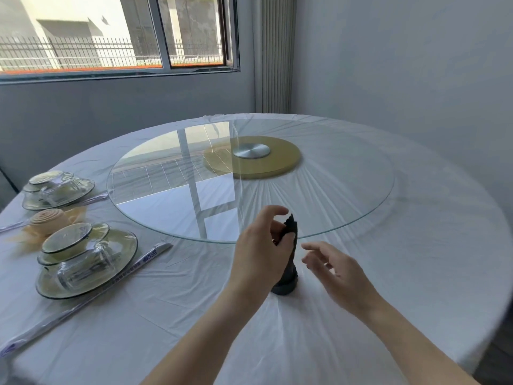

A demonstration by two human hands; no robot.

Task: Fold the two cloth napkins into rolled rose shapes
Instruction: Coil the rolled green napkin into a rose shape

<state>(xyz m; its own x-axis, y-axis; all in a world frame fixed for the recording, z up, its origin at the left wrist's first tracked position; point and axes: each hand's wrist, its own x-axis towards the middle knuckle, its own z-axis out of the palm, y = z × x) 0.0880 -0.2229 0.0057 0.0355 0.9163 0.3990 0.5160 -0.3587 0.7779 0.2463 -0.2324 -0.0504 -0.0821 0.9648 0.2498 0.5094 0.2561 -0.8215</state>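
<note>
Off the left edge of the glass turntable [333, 190], the far place setting [57, 190] of stacked glass dishes sits on the worktop [194, 315]. Just nearer than it lies the beige napkin [51, 220], already wound into a spiral rose with loose leaves spread at its base, so one of the two looks finished. Nearer again on that same left side stands the near place setting [86, 259], a plate with an upturned bowl and a glass cup, and wrapped chopsticks [150, 255] lie along its right rim, pointing toward the turntable's front edge. Just in front of that front edge, the left hand [259, 254] holds the dark napkin [290, 268]: its grip is clenched around the upper part of the cloth, thumb and curled fingers pinching near the pointed tip, while the rolled lower end stands upright on the worktop. To the right of the napkin, also in front of the turntable, the right hand [338, 273] hovers with its grip released, fingers relaxed and spread, close to the cloth but apart from it. The dark napkin looks light, soft and limp, so I judge it will not stand or keep its coil unaided. The best hold is probably low on the tight rolled base, pinched across the coil, leaving the free tip above for shaping petals. The smooth covering may let the base slide.
</note>
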